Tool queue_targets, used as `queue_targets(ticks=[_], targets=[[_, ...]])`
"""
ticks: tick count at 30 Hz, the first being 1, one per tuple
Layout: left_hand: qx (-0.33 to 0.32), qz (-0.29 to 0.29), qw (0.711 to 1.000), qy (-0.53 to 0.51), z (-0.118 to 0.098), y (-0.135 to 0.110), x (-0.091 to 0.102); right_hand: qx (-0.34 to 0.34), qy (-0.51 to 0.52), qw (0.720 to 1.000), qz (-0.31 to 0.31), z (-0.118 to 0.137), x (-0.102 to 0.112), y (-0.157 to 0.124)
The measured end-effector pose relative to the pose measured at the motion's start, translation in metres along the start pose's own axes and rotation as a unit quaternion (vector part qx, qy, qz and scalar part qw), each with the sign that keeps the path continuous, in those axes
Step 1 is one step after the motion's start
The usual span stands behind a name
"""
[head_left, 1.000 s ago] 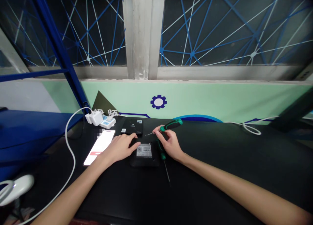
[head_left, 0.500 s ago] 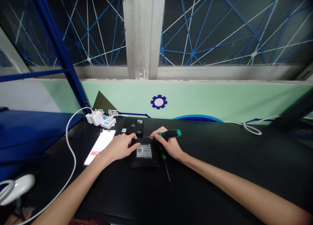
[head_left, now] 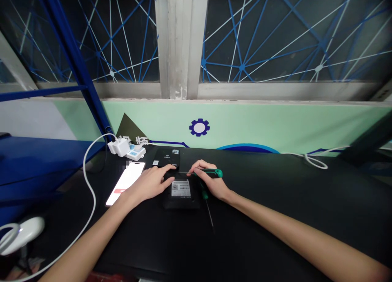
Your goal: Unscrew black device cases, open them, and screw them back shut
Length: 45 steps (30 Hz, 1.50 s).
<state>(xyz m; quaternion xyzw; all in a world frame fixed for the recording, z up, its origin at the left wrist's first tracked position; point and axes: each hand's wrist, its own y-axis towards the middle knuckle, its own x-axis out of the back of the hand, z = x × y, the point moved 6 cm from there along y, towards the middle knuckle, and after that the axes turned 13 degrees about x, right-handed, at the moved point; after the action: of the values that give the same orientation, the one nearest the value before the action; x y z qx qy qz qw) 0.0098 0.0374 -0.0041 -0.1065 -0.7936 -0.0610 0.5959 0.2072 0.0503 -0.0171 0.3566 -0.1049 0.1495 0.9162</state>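
A small black box (head_left: 181,198) with a white label lies bottom-up on the black table (head_left: 275,208). My left hand (head_left: 151,183) rests flat on its left far corner, fingers stretched out. My right hand (head_left: 208,180) is closed round a green-handled screwdriver (head_left: 211,173), held almost level, its thin tip pointing left over the box's far edge. A second green screwdriver (head_left: 207,206) lies on the table just right of the box, under my right wrist.
A lit phone (head_left: 126,182) lies left of the box. Behind stand another black device (head_left: 167,159) and a white charger with power strip (head_left: 126,148), its white cable (head_left: 88,192) looping down the left. A white object (head_left: 23,235) sits bottom left. Another white cable (head_left: 315,159) lies far right.
My right hand has lowered the green-handled screwdriver from a raised tilt to nearly level, tip close over the box's far edge. My left hand has stayed on the box.
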Motion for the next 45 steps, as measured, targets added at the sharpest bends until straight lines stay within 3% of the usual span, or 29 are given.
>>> queue_targets(ticks=[7, 11, 19, 28, 45], targets=[[-0.022, 0.009, 1.000, -0.005, -0.004, 0.000, 0.001, -0.017, 0.039, 0.999, 0.005, 0.001, -0.002, -0.001], [-0.025, 0.004, 1.000, -0.006, -0.004, -0.001, 0.002, -0.033, 0.064, 0.997, -0.023, 0.000, 0.001, -0.002], [-0.006, -0.023, 1.000, -0.001, -0.004, 0.000, 0.005, -0.024, 0.021, 0.996, -0.087, 0.004, 0.005, 0.000], [0.021, -0.047, 0.999, 0.011, -0.003, 0.001, 0.010, -0.006, -0.032, 0.997, -0.073, 0.003, 0.003, -0.003], [-0.026, -0.001, 1.000, -0.005, -0.010, -0.003, 0.004, 0.028, -0.115, 0.991, -0.066, 0.011, 0.005, -0.001]])
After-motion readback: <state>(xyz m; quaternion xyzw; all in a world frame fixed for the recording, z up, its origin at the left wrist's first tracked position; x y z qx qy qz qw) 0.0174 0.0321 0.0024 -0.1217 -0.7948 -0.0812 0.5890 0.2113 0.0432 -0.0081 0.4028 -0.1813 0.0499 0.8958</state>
